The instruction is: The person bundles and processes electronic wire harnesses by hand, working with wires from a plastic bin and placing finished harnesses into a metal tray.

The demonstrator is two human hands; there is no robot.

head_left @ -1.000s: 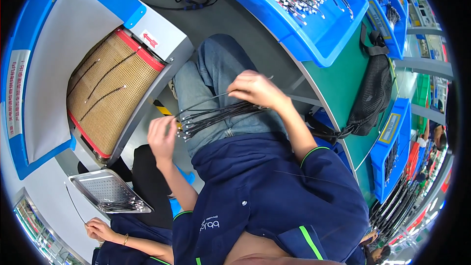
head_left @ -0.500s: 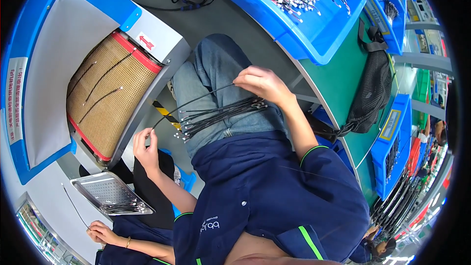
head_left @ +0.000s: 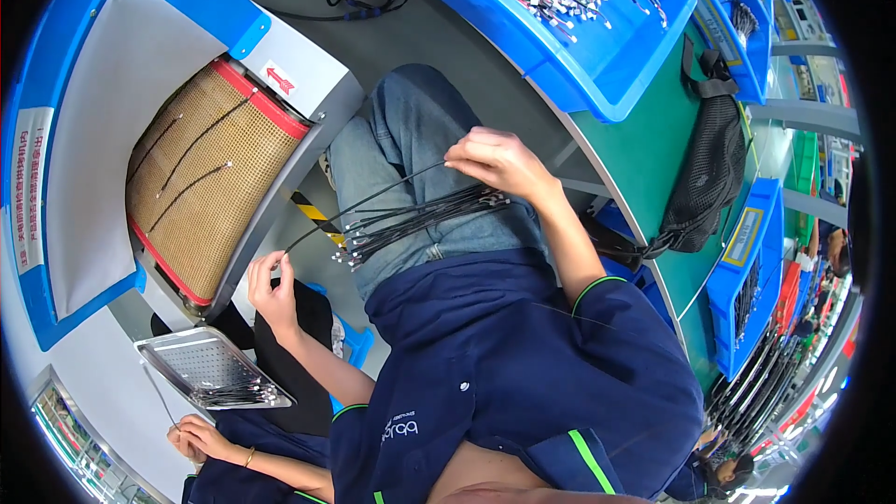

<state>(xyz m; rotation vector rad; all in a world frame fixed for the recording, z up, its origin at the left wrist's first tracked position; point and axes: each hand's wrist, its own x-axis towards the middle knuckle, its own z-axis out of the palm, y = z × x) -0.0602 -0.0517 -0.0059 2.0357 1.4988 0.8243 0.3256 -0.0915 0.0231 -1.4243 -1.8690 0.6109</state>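
While one black cable [head_left: 392, 189] spans above the lap [head_left: 411, 117], its ends pinched by the left hand [head_left: 272, 294] and right hand [head_left: 497, 160], a bundle [head_left: 411, 227] already lies gathered below. Three loose cables [head_left: 207, 131], unbundled, lie on the mesh belt [head_left: 219, 210]. Beyond: grey floor [head_left: 476, 65]; blue bin [head_left: 644, 51], green table [head_left: 630, 159].

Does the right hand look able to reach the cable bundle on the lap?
Probably yes: the right hand is close to the bundle and nothing visible blocks the way, though it pinches another cable.
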